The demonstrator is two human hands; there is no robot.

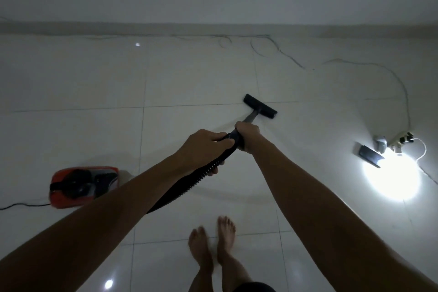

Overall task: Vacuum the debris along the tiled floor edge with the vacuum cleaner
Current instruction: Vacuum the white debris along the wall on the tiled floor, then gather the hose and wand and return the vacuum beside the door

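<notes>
In the dim head view, a black floor nozzle [260, 106] lies flat on the white tiled floor [83, 83], well short of the skirting edge [166, 28] at the wall. My right hand [247, 136] grips the wand just behind the nozzle. My left hand [205, 147] grips the black ribbed hose [189, 185] a little further back. The hose runs down and left under my left forearm toward the red and black vacuum body [80, 186], which sits on the floor at the left. I cannot make out debris in this light.
Thin cables [267, 47] loop over the floor near the wall and run to a power strip [400, 142] at the right. A bright lamp glare [391, 175] and a dark flat device [369, 155] lie beside it. My bare feet [213, 246] stand below the hose.
</notes>
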